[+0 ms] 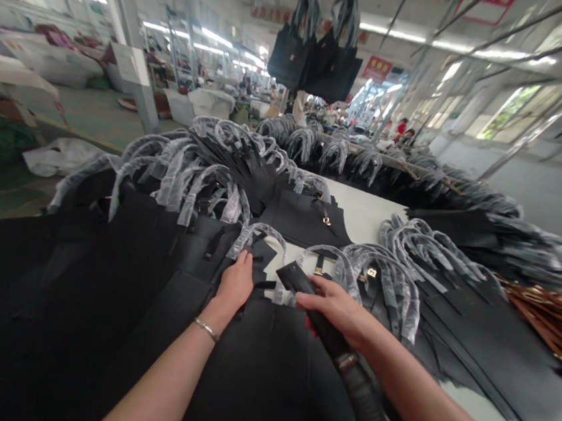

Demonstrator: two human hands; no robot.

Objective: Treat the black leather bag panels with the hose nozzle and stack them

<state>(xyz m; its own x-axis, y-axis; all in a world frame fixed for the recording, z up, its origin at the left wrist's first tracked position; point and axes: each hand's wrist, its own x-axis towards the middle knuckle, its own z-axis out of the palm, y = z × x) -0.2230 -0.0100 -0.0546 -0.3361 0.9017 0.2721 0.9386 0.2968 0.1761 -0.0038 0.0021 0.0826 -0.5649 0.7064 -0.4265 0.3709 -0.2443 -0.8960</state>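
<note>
Your left hand (pixel 235 285) presses flat on the black tote bag (pixel 265 363) lying right before you, while your right hand (pixel 338 312) is wrapped around the vacuum nozzle (pixel 298 281) at its top edge. Careful: suction could snag the wrapped handle (pixel 263 234) and tear its film.

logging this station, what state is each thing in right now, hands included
left hand: flat, pressing on the black bag
right hand: gripping the nozzle
nozzle: tip down over the bag's top edge
hose: joined to the nozzle, bending down out of frame
black bag: lying flat, handles plastic-wrapped
hanging bags: suspended overhead
</note>
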